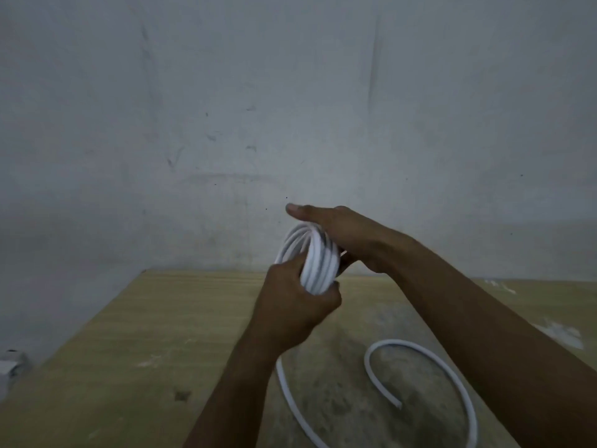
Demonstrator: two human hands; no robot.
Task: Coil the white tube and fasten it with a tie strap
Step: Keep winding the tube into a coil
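Two bare hands hold a coil of white tube (315, 260) above a wooden table (135, 344), near a grey wall (226, 108). Left hand (295, 305) is closed around the coil's lower edge; right hand (342, 234) lies flatter over its top, thumb extended. Loose tube trails below, curling across the tabletop to a free end.
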